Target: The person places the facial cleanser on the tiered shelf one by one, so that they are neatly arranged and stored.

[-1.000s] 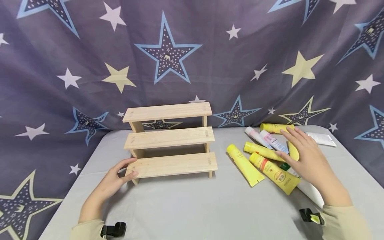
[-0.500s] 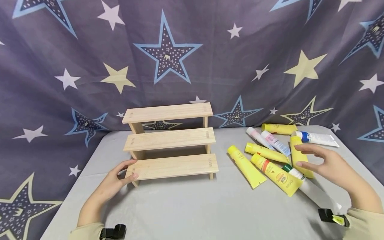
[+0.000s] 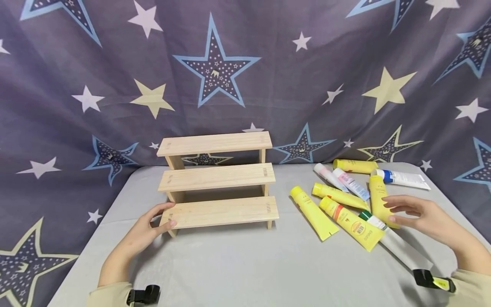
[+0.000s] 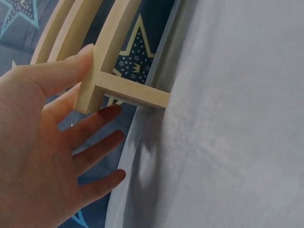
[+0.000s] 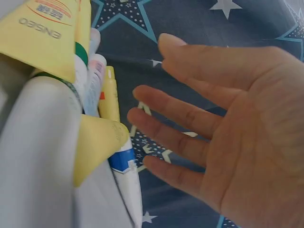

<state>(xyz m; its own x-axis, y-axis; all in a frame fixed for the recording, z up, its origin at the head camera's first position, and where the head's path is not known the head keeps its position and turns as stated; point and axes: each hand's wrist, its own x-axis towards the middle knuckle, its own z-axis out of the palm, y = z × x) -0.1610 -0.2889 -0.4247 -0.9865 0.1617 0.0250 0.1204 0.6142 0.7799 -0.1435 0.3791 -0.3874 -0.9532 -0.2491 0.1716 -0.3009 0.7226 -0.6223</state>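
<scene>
A three-step wooden display stand (image 3: 220, 212) stands on the table. My left hand (image 3: 140, 234) holds the left end of its lowest step. In the left wrist view, the thumb of the left hand (image 4: 42, 123) lies on the board and the other fingers are spread beside and below it. My right hand (image 3: 431, 217) hovers over the right side of a pile of tubes, holding nothing, its fingers loosely bent. Closest to its fingertips lies a yellow tube (image 3: 379, 198). Just below is a white tube with a green cap (image 3: 402, 245). In the right wrist view, the right hand (image 5: 228, 133) appears apart from the tubes.
More tubes lie around: a yellow one (image 3: 313, 213), one with a red band (image 3: 353, 224), two pale pink-and-blue ones (image 3: 350, 183), and a white one with a blue band (image 3: 406, 179). A starry curtain (image 3: 291, 85) hangs behind the grey-covered table (image 3: 245, 268).
My right hand has moved right and down from above the pile to its right side, uncovering several tubes. The left hand stays on the stand.
</scene>
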